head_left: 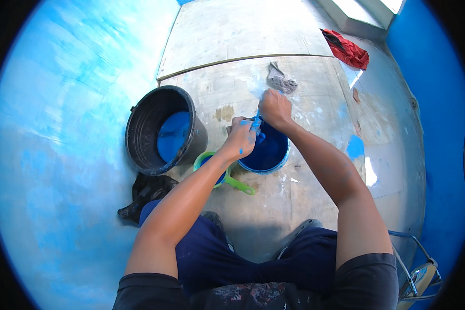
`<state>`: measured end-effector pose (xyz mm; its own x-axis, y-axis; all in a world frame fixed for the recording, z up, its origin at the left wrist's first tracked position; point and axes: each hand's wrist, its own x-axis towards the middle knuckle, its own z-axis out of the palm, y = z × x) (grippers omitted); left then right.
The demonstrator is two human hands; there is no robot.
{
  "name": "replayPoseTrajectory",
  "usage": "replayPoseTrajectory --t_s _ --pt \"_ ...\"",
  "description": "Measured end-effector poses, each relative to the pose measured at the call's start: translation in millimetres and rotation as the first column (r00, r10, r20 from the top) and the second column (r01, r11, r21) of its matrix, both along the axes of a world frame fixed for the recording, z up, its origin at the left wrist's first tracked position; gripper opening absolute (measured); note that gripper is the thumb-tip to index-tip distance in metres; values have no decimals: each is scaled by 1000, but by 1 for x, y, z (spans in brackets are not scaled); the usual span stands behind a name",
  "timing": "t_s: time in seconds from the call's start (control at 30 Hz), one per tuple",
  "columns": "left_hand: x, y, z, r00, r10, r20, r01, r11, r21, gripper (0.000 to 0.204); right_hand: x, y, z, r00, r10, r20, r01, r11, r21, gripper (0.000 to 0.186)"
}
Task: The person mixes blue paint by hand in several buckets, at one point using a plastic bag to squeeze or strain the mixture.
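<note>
My left hand (242, 136), its fingers smeared with blue paint, is closed over the rim of a bucket of dark blue paint (271, 150). My right hand (275, 107) is a fist just above and to the right of it, at the bucket's far side. A narrow blue-coated piece (257, 122) runs between the two hands; its kind is hidden by the fingers and paint. Beside the bucket, under my left forearm, sits a green dipper (239, 185) with blue paint in it. A large black bucket (200, 135) with blue paint at its bottom stands to the left.
A grey rag (282, 82) lies beyond my hands on the paint-spotted boards (315, 134). Farther right is a red and black cloth or bag (349, 51). A black plastic bag (151, 194) rests near my left knee, and a metal-framed chair (416, 274) stands at lower right. Blue walls (51, 155) flank me.
</note>
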<state>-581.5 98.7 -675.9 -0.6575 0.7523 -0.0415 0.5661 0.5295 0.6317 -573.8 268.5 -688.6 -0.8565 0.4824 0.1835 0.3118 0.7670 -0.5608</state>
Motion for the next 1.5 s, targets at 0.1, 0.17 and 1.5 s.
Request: replayPoseTrajectory --t_s 0.1,0.17,1.5 --pt "-1 0 -3 999 -7 -40 6 1000 -22 26 -8 1 -1 999 -22 33 23 999 -35 21" --pt "-1 1 -3 999 -7 -40 5 999 -41 26 -11 3 -3 998 -13 62 17 998 -62 21" --pt "-5 5 -7 992 -43 116 26 990 139 33 -17 11 -25 1000 -23 -7 19 940 -341 23"
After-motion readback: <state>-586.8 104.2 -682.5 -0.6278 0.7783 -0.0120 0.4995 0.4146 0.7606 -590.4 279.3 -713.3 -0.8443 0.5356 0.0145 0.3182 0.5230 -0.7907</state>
